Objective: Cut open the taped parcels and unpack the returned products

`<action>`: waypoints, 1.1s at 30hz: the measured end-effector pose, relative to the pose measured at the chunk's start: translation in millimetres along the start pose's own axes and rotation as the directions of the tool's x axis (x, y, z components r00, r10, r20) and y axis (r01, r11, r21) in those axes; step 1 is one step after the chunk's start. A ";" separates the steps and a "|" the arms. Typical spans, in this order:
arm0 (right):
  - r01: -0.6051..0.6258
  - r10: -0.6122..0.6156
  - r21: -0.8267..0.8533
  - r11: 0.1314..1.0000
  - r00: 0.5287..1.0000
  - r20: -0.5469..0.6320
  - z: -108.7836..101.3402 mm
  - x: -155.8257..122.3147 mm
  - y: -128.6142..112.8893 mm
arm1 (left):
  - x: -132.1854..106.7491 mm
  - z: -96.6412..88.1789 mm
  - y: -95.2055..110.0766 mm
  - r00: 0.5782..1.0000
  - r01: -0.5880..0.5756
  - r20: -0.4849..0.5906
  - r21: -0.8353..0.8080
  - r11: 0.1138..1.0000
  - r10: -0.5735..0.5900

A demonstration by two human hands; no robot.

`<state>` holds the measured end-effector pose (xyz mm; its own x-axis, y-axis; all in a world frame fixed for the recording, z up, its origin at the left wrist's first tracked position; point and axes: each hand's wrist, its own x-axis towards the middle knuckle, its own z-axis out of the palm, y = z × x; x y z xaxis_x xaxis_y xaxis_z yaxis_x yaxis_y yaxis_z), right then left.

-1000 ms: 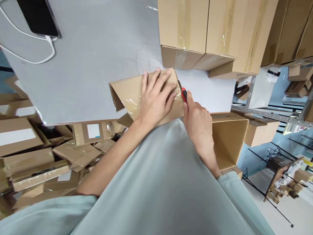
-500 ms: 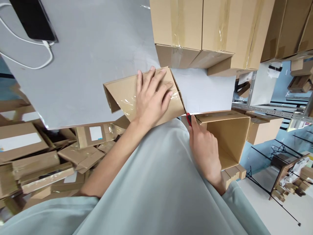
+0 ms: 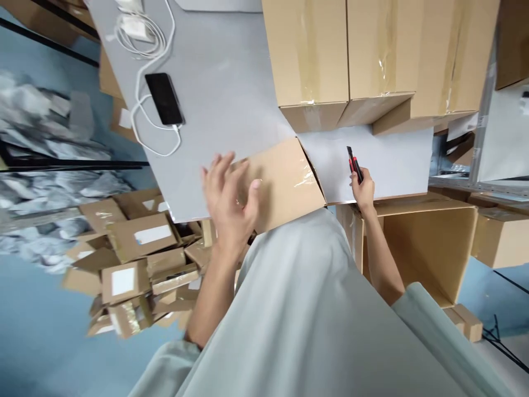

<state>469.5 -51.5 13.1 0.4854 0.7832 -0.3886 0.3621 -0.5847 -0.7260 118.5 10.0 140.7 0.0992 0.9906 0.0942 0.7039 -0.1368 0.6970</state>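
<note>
White-grey crumpled bundles (image 3: 31, 105) lie blurred at my far left, and beside them I have a loose pile of flattened and half-open cardboard (image 3: 165, 259). On the smooth grey table (image 3: 219, 77), a glossy black phone (image 3: 164, 99) sits within loops of white cable (image 3: 133, 117). My left hand (image 3: 231, 207) is over the left end of the small box (image 3: 285, 184), fingers spread; whether they touch it I can't tell. That box rests askew at the table's near edge, matt brown with shiny clear tape on its top. Along its right end runs a dark slit, so I judge I'm between strokes, with that edge cut through. Next, I think, calls for a firm left hold and a wary blade. Behind it stand tall, square-edged taped boxes (image 3: 308, 49). Right of it, my right hand (image 3: 363, 190) pinches a red-and-black knife (image 3: 355, 167), blade up and well clear. Below gapes a deep, stiff-walled carton (image 3: 430, 242).
</note>
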 end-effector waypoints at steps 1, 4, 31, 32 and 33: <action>0.027 -0.031 0.074 0.997 0.998 0.048 4.2 0.9 5.9 | -8.5 -6.6 -4.9 0.998 0.057 -0.030 0.041 0.998 -0.056; 0.042 -0.091 0.251 0.967 0.979 0.184 17.5 0.0 14.1 | -35.3 -12.1 -19.7 0.956 0.291 -0.081 0.110 0.950 -0.283; 0.102 -0.421 0.494 0.863 0.686 0.593 7.3 3.0 -96.8 | -41.8 33.2 -14.0 0.870 0.450 -0.226 0.003 0.893 -0.438; 0.110 -0.422 0.487 0.867 0.682 0.597 6.6 3.9 -96.6 | -41.7 33.7 -12.7 0.871 0.448 -0.222 -0.007 0.894 -0.439; 0.113 -0.424 0.485 0.867 0.679 0.599 5.7 4.9 -96.6 | -41.7 34.0 -11.5 0.872 0.445 -0.217 -0.020 0.895 -0.439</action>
<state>432.4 10.0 78.2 -0.3005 0.9065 -0.2966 -0.0166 -0.3158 -0.9487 130.1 -29.8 104.5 -0.3748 0.9245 -0.0696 0.6602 0.3189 0.6800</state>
